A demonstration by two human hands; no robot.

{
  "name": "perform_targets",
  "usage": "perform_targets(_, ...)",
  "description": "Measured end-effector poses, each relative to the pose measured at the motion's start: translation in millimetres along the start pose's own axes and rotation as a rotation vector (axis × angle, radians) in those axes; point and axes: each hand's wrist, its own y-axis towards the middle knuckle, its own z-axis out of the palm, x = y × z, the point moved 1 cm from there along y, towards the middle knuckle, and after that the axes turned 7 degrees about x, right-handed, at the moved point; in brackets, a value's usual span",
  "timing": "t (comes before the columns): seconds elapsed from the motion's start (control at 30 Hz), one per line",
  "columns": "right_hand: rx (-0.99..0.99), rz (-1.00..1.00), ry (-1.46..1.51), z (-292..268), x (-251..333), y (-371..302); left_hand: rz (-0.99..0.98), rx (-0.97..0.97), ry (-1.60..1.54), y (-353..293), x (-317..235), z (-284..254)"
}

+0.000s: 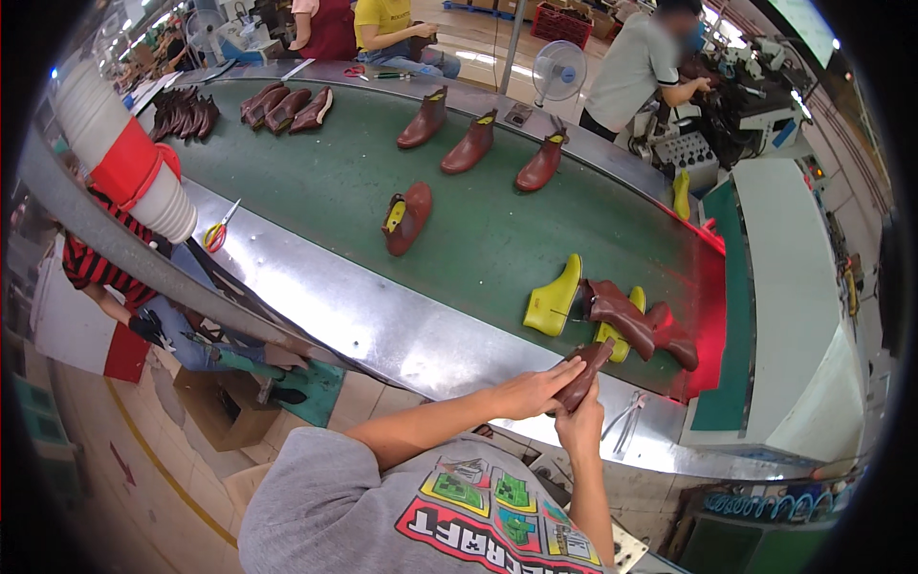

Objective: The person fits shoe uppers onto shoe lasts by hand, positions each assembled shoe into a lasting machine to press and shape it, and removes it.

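Observation:
My left hand (pixel 543 390) and my right hand (pixel 580 423) are both closed around a reddish-brown ankle boot (pixel 585 375), held over the near metal edge of the belt table. The left fingers lie across its upper side, while the right hand grips it from below; part of the boot is hidden by the fingers. Just beyond my hands stands a yellow shoe last (pixel 554 298). Beside it, brown boots (pixel 620 317) lie in a pile with more yellow lasts (pixel 613 350) among them. A metal pincer-like tool (pixel 626 421) rests on the steel edge right of my hands.
Several brown boots (pixel 471 146) stand along the green belt (pixel 335 191), with shoe uppers (pixel 185 115) at its far left. Scissors (pixel 220 230) lie on the metal edge. A pale machine housing (pixel 789 316) closes the right end. Co-workers (pixel 631 72) sit or stand around the table.

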Motion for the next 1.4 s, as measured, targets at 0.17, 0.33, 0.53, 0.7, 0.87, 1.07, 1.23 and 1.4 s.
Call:
perform_targets(0.17, 0.007, -0.034, -0.022, -1, -7, 16, -0.078, -0.2, -0.034, 11, 14, 12)
perform_targets(0.33, -0.033, 0.008, -0.139, -8, -22, 32, 0.031, -0.362, -0.051, 25, 21, 22)
perform_targets(0.53, -0.056, -0.174, 0.047, 4, -32, 14, -0.021, -0.127, -0.056, 1, 14, -1)
perform_targets(0.7, -0.117, -0.083, -0.03, 25, -35, -17, -0.089, -0.185, -0.149, -28, -2, -3)
perform_targets(0.87, -0.119, -0.167, -0.069, 33, -35, -31, -0.016, -0.094, -0.203, -39, -8, 2)
perform_targets(1.07, -0.143, -0.178, -0.078, 33, -21, -36, 0.061, -0.228, -0.132, -35, -19, 4)
perform_targets(1.23, -0.081, -0.305, -0.021, 33, -22, -35, -0.54, -0.322, -0.18, -30, -9, -21)
perform_targets(1.4, -0.225, 0.27, 0.933, 76, -32, 51, -0.567, -0.25, -0.184, -40, 5, -44)
